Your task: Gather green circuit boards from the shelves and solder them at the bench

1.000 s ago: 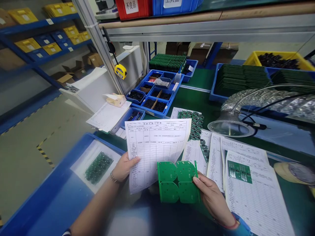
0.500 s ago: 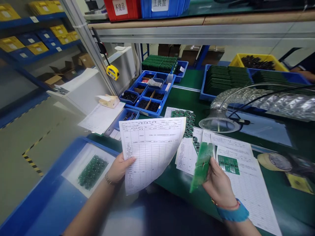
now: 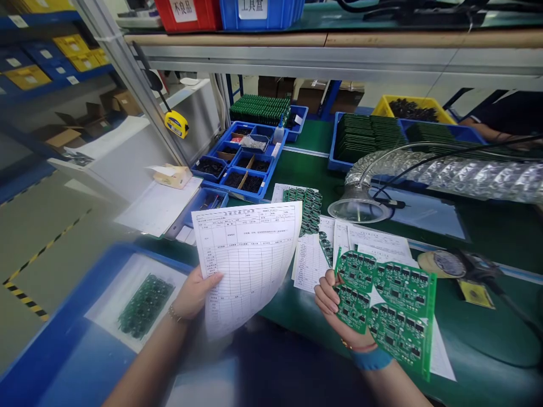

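Observation:
My left hand [image 3: 195, 293] pinches the left edge of a printed form [image 3: 250, 260], thumb on top, and the sheet curls toward me. In my right hand [image 3: 328, 297] is a green circuit board panel [image 3: 392, 305], gripped at its left edge, its face with black components turned to me. Behind the form, more circuit boards [image 3: 311, 206] lie on papers on the green bench. Other printed sheets [image 3: 377, 243] lie behind the held panel, which partly covers them.
At the left, a blue bin [image 3: 106, 265] holds boards on a white sheet. Farther back stand a divided parts tray [image 3: 241, 161], a crate of upright boards [image 3: 339, 152] and a fume hose hood [image 3: 358, 209]. A soldering iron stand [image 3: 449, 264] is at right. Another person's arm [image 3: 487, 133] shows far right.
My right hand has turned the panel from nearly edge-on to face me. The left hand still holds the form. The whole view has shifted to the right.

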The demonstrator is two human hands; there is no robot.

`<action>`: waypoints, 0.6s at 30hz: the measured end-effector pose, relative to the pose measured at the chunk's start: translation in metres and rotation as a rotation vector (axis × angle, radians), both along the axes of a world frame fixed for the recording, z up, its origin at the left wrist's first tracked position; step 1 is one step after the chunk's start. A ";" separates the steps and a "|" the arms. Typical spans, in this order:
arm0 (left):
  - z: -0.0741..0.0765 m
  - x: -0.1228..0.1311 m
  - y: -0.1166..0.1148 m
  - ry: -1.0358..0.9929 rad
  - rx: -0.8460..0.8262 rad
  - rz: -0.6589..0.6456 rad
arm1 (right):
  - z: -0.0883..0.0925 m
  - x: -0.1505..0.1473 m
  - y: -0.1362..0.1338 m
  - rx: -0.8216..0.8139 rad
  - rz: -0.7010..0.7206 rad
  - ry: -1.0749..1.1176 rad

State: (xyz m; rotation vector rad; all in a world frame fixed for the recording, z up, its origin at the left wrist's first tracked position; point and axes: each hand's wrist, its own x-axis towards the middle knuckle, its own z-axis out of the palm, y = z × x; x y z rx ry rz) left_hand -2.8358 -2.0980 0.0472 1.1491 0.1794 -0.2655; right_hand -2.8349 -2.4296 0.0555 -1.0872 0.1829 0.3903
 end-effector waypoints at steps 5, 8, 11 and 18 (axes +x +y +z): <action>-0.002 0.003 -0.001 0.002 -0.011 -0.007 | -0.008 0.001 -0.001 0.034 0.039 0.021; -0.003 0.005 -0.001 -0.005 -0.005 -0.019 | -0.011 0.002 -0.002 0.076 0.053 0.019; -0.003 0.006 -0.002 -0.008 0.001 -0.029 | -0.014 0.003 -0.004 0.127 0.070 0.008; -0.015 0.027 -0.002 -0.052 0.255 -0.119 | -0.030 0.009 -0.007 0.233 0.110 -0.027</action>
